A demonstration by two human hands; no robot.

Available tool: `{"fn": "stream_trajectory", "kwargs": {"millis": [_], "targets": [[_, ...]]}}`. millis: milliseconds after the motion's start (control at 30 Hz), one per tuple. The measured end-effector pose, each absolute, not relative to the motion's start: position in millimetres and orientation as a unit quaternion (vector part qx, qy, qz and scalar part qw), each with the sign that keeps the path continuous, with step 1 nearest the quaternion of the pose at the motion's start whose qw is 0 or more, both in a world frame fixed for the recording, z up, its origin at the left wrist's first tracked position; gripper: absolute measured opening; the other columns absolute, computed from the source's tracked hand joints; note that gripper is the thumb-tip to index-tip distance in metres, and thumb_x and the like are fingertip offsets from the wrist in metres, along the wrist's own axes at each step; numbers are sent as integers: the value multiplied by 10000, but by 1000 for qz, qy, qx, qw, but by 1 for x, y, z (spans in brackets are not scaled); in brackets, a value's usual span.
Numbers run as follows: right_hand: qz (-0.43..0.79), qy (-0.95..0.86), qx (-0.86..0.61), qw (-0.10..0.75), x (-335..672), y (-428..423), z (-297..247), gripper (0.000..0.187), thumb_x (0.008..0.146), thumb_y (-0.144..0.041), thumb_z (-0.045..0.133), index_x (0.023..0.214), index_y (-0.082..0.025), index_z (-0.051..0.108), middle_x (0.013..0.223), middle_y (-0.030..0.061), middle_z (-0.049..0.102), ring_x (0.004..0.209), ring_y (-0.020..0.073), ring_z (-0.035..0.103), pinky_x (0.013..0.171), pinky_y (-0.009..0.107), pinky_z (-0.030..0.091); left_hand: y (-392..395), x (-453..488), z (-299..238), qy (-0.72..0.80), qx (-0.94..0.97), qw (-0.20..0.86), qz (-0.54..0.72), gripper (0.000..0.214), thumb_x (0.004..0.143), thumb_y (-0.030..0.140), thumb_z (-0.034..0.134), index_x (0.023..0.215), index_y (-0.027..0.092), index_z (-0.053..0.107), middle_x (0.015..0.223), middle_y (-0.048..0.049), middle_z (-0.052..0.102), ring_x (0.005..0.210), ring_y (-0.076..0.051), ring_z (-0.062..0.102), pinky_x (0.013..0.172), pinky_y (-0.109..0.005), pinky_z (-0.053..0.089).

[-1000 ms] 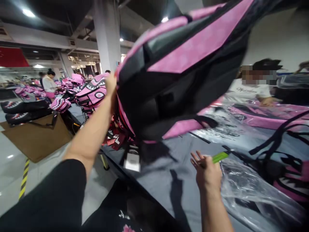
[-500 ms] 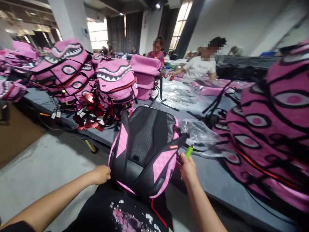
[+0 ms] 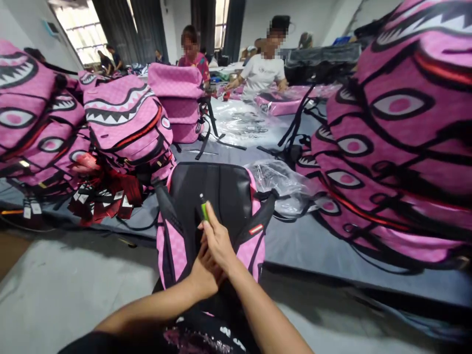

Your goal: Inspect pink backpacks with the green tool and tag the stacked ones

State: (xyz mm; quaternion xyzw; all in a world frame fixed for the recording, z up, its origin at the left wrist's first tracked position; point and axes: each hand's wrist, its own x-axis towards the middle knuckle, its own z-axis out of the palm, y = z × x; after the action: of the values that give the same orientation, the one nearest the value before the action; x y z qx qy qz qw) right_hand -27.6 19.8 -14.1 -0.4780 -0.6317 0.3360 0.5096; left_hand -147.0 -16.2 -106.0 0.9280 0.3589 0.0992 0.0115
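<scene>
One pack point(image 3: 232, 184) occupies the centre of the head view, back panel uppermost, its far end over the grey table point(image 3: 302, 246) and its near end toward the wearer's body. The right hand point(image 3: 219, 241) is closed around a green tool point(image 3: 205, 212), whose tip points up and away above the panel. The left hand point(image 3: 204, 275) lies just below the right and partly behind it; its fingers are largely hidden, so its grip cannot be determined. A black strap point(image 3: 265, 209) with a red label point(image 3: 255, 229) runs along the pack's right side. Red tags point(image 3: 127, 196) lie to the left, before stacked pink packs point(image 3: 125, 120). A taller stack point(image 3: 394, 128) stands at right, a clear bag point(image 3: 278, 179) between it and the centre pack. Across the table is a co-worker in white point(image 3: 261, 73).
</scene>
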Motion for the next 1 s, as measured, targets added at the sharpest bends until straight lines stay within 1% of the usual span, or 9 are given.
{"fn": "stream_trajectory", "kwargs": {"millis": [100, 200, 267, 367, 433, 567, 667, 867, 1000], "targets": [[290, -621, -445, 577, -11, 15, -44, 438, 985, -230, 406, 1411, -293, 489, 1026, 43, 657, 697, 103, 637, 702, 264, 557, -24, -172, -95, 369, 918, 17, 140, 492, 935, 380, 478, 1394, 208, 515, 1444, -131, 513, 1379, -296, 434, 1109, -525, 404], [239, -572, -491, 612, 19, -6, -65, 404, 977, -198, 444, 1362, -285, 529, 1091, 67, 655, 848, 145, 683, 827, 331, 565, 7, -171, -54, 363, 902, 26, 231, 299, 944, 249, 461, 1158, 203, 665, 1215, -78, 686, 1186, -202, 592, 1034, -406, 462], [245, -542, -509, 622, 27, -17, -71, 457, 973, -229, 469, 1426, -270, 432, 1190, 99, 636, 1007, 195, 680, 932, 414, 544, 53, -148, -22, 330, 913, -2, 242, 261, 943, 221, 463, 1089, 198, 679, 1180, -65, 694, 1164, -192, 589, 1052, -403, 429], [252, -569, -497, 605, 24, -23, -75, 787, 897, -339, 628, 1532, -241, 174, 1437, 178, 482, 1312, 292, 505, 1079, 556, 420, 133, -91, 15, 203, 954, -90, 199, 285, 950, 272, 471, 1135, 147, 648, 1268, -110, 639, 1273, -260, 506, 1086, -461, 355], [229, -588, -511, 584, 23, -23, -78, 889, 841, -331, 709, 1528, -231, 153, 1481, 199, 435, 1367, 306, 440, 1102, 573, 386, 168, -57, 30, 139, 978, -103, 115, 360, 952, 413, 473, 1034, 119, 665, 1104, -140, 689, 1092, -269, 600, 957, -436, 410], [154, -505, -574, 626, 32, -20, -80, 472, 900, -192, 620, 1331, -227, 430, 1041, 89, 735, 986, 221, 712, 894, 411, 573, 171, -31, 39, 90, 991, -90, -30, 406, 910, 489, 531, 834, 125, 694, 789, -127, 701, 762, -230, 629, 686, -353, 358], [135, -463, -566, 668, 37, -13, -82, 282, 936, -247, 562, 1212, -216, 515, 864, 42, 735, 744, 203, 735, 724, 367, 608, 162, -40, 41, 25, 998, -45, -35, 347, 905, 452, 551, 781, 164, 699, 787, -90, 709, 731, -197, 608, 656, -339, 310], [171, -385, -582, 695, 38, -8, -100, 329, 930, -352, 565, 1201, -168, 529, 912, 71, 714, 735, 234, 736, 713, 415, 613, 226, -74, 51, 139, 981, -135, 7, 566, 894, 635, 456, 719, 157, 702, 681, -62, 659, 758, -183, 528, 961, -492, 324], [145, -360, -641, 663, 37, -2, -87, 336, 812, -359, 723, 1052, -176, 577, 906, 51, 684, 705, 196, 703, 677, 367, 590, 211, -86, 45, 94, 990, -105, 25, 533, 807, 680, 566, 820, 164, 695, 768, -55, 655, 866, -231, 548, 1024, -535, 340]]}}
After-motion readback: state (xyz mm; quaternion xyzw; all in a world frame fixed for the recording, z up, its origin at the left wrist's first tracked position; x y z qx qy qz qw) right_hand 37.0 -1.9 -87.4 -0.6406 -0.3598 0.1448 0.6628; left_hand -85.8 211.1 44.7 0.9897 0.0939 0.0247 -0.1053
